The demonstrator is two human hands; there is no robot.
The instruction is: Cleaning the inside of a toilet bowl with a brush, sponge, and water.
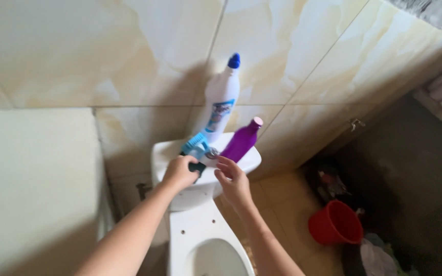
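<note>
Left hand (pixel 179 173) was clamped shut around the dark handle of a blue scrub brush (pixel 195 146), bristles lifted just over the toilet tank lid (pixel 164 153). Behind it stood a tall white cleaner bottle (pixel 221 102) with a blue cap, upright on the lid against the tiled wall (pixel 103 56). Right hand (pixel 234 181) hovered open, fingers (pixel 226 163) spread and holding nothing, just below a purple bottle (pixel 240 141) that leaned on the lid. Below sat the white toilet bowl (pixel 200 230). Far right, a red bucket (pixel 336 222) rested on the floor.
</note>
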